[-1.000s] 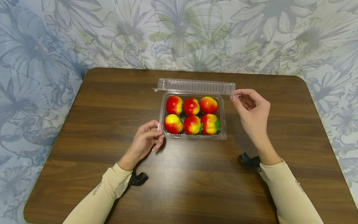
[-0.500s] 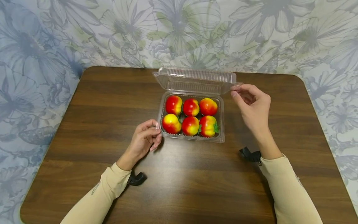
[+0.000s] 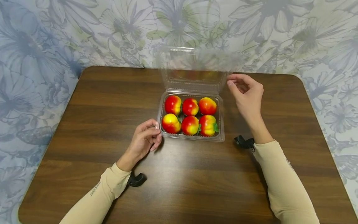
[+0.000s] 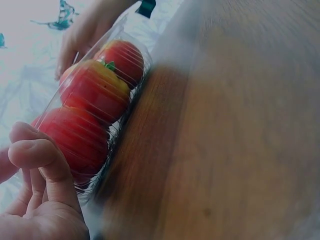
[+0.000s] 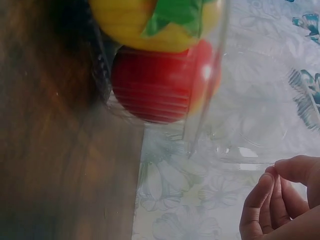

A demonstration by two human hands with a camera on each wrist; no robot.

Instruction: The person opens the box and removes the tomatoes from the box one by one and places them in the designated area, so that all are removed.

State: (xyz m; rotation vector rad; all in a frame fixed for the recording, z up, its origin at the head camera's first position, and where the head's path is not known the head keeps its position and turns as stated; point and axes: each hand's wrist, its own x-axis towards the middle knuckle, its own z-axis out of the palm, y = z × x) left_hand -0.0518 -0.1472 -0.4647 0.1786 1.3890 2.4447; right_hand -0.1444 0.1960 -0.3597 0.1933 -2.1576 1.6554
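Note:
A clear plastic clamshell container (image 3: 193, 137) sits on the table, holding several red-and-yellow round fruits (image 3: 190, 125), some with green leaves. Its hinged clear lid (image 3: 193, 85) stands raised at the back, blurred along its upper part. My left hand (image 3: 141, 140) pinches the container's front left rim between thumb and fingers; in the left wrist view the fingers (image 4: 37, 155) are right beside the ribbed wall. At the lid's right edge, my right hand (image 3: 249, 93) pinches the thin rim, which the right wrist view shows between thumb and fingertips (image 5: 287, 167).
The brown wooden table (image 3: 112, 102) has rounded back corners. Behind it rises a floral wall covering (image 3: 190, 28). A black wrist mount (image 3: 137, 179) is on the left wrist and another black mount (image 3: 244, 142) on the right.
My right hand has swung the lid up and back from over the container's rear, moving away and slightly left. The left hand keeps its grip, and the fruits stay in their places.

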